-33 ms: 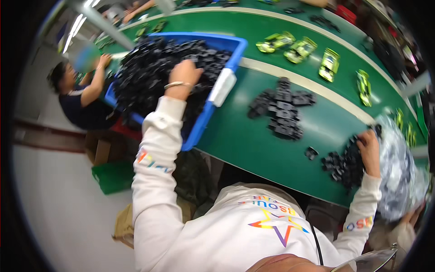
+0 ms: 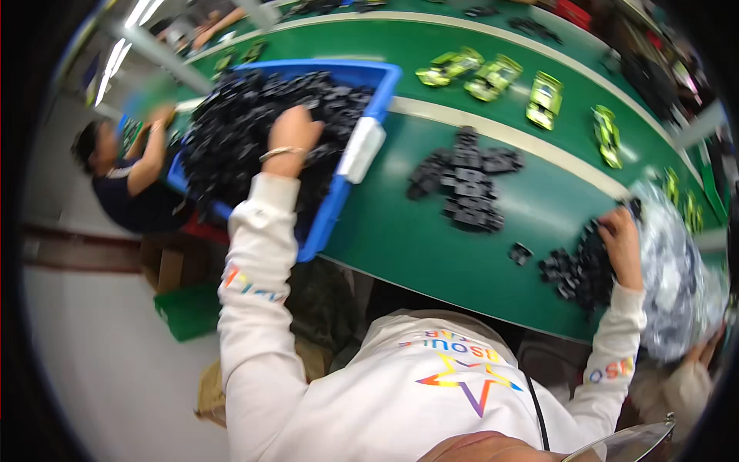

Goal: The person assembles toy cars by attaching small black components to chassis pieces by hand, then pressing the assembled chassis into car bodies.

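- Bearings: clock-face, read from the middle of my view.
- Black parts (image 2: 231,127), small, many: heaped in the blue crate (image 2: 390,82) at eleven o'clock, with more on the green surface (image 2: 385,227).
- Left hand (image 2: 295,131), one: at eleven, above the crate's contents; fingers curled inward, and whether they gripped a part I could not tell.
- Right hand (image 2: 622,240), one: at three, by the edge of the loose heap (image 2: 591,269); fingers drawn together, any part between them too hidden to confirm.
- Cluster (image 2: 471,185), one: black parts in rough rows, at two.
- Stray part (image 2: 521,254), one: at three, apart from both cluster and heap.
- Clear plastic bag (image 2: 670,285), one: at three, just beyond my right hand.
- Lime-green car shells (image 2: 545,100), several: from one to two.
- Progress, my estimate: early; cluster set out in rows, heap unarranged, most parts left in the crate.
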### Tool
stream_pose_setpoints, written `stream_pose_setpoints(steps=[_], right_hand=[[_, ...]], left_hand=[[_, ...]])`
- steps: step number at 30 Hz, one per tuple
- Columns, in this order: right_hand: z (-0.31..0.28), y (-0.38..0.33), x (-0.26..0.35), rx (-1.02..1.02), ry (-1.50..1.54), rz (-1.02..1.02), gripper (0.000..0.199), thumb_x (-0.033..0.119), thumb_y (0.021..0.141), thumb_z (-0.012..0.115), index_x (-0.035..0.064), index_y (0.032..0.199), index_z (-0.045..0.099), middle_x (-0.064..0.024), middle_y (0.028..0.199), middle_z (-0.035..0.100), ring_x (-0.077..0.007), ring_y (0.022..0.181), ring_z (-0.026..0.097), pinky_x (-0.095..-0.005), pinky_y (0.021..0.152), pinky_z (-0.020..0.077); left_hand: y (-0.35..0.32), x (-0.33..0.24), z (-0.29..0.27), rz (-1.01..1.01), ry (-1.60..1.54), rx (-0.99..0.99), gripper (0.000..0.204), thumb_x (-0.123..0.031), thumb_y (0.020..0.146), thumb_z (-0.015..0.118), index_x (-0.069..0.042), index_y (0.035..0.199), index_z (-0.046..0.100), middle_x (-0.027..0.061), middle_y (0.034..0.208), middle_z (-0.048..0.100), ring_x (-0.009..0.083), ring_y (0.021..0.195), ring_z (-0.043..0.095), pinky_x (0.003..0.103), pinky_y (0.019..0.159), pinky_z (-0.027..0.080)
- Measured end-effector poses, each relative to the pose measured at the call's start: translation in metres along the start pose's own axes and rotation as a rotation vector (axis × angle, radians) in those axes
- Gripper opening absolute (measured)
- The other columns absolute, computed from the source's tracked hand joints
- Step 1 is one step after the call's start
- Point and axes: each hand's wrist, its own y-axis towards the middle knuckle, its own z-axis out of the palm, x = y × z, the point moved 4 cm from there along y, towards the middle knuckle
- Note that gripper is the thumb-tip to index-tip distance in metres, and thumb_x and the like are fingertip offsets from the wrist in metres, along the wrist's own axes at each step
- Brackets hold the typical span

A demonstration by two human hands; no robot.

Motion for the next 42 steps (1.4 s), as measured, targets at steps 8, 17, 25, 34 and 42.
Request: stream_pose_setpoints(steps=[8,17,25,34,42], right_hand=[[-0.001,0.014,-0.003,-0.033,0.246,0.034,0.021,0.000,0.084,0.066,0.0023,0.105,0.066,-0.0052,0.096,0.058,-0.0166,0.084,0.061,-0.0285,0.076,0.0501],[-0.005,0.005,-0.004,-0.037,-0.329,-0.145,0.031,0.008,0.081,0.070,0.0116,0.112,0.069,-0.0058,0.106,0.064,-0.0291,0.101,0.061,-0.0408,0.090,0.0457],[-0.004,0.009,0.006,-0.011,-0.345,-0.063,0.014,0.012,0.085,0.069,0.0081,0.099,0.066,-0.0053,0.100,0.067,-0.0265,0.099,0.062,-0.0411,0.090,0.0448],[-0.005,0.014,0.017,-0.100,0.172,0.061,0.017,0.015,0.090,0.069,0.0020,0.101,0.067,-0.0082,0.090,0.072,-0.0206,0.080,0.065,-0.0324,0.072,0.0508],[0.007,0.015,0.143,-0.175,0.619,-0.260,0.017,0.001,0.083,0.073,-0.0002,0.099,0.069,-0.0032,0.088,0.071,-0.0098,0.077,0.063,-0.0243,0.068,0.0484]], left_hand=[[-0.020,0.053,-0.011,-0.060,-0.630,-0.233,0.029,-0.020,0.094,0.062,-0.005,0.119,0.060,0.0104,0.099,0.070,0.0197,0.080,0.071,0.028,0.059,0.049],[-0.106,-0.064,-0.065,0.125,-1.400,-0.032,0.024,-0.014,0.098,0.059,-0.005,0.120,0.056,0.0094,0.105,0.071,0.0101,0.080,0.066,0.019,0.062,0.043],[-0.164,-0.173,-0.005,-0.059,-2.053,0.624,0.052,-0.026,0.101,0.040,0.002,0.145,0.040,0.0138,0.115,0.063,0.0220,0.097,0.060,0.030,0.078,0.049],[-0.186,-0.198,0.027,-0.079,-2.071,0.668,0.052,-0.029,0.101,0.039,0.003,0.142,0.044,0.0081,0.105,0.063,0.0204,0.091,0.061,0.029,0.067,0.048],[-0.206,-0.234,0.027,-0.116,-1.991,0.692,0.046,-0.018,0.094,0.067,0.002,0.129,0.046,0.0075,0.104,0.062,0.0181,0.093,0.065,0.027,0.070,0.047]])
